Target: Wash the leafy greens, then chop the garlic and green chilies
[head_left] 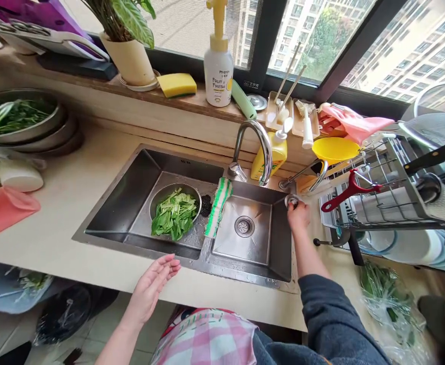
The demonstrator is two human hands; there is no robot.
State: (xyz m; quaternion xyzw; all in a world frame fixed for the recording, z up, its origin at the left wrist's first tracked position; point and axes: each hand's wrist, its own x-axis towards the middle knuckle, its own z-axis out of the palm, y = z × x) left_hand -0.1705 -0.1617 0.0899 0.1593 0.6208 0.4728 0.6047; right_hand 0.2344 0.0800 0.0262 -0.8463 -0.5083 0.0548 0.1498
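My right hand (299,217) is closed on a small round metal piece (291,199) at the sink's right rim; it looks like a drain strainer, though my fingers partly cover it. Empty, with its fingers stretched out, my left hand (154,285) hovers by the front edge of the double steel sink (111,203). In the left basin a metal bowl (198,195) holds cut green leaves (174,213). A dark scouring ball (206,206) lies beside the bowl. Over the divider hangs a green-and-white striped cloth (218,208). The right basin has a round drain (244,227).
A curved faucet (254,129) rises behind the divider, near a yellow soap bottle (270,154). On the right stands a wire dish rack (389,182) with a red peeler (344,193). Stacked bowls (60,121) with greens sit left. A pump bottle (217,76) stands on the ledge.
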